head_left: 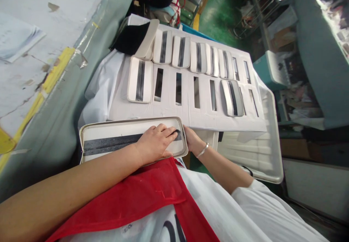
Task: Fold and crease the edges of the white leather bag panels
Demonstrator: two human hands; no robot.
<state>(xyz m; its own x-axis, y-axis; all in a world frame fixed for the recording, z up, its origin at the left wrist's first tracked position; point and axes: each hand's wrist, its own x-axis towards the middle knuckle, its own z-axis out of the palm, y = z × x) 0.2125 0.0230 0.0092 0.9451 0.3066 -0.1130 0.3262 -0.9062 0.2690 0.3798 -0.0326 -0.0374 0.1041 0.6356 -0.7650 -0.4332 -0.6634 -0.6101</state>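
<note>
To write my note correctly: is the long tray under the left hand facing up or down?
Facing up: the long tray shows its white inside, with the raised rim around it.

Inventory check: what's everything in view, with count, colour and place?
Long tray: one, off-white with dark strip, front
Slotted board: one, white, centre
Small striped pieces: about seven, white and grey, on board
Black piece: one, black and cream, board's far left
Large tray: one, white, right
Workbench: one, pale, left
Papers: uncounted, white, on workbench
Background clutter: uncounted, mixed, far side
Apron: one, red, on wearer
Bracelet: one, silver, right wrist
Left hand: one, bare, on long tray
Right hand: one, bare, long tray's right end
</note>
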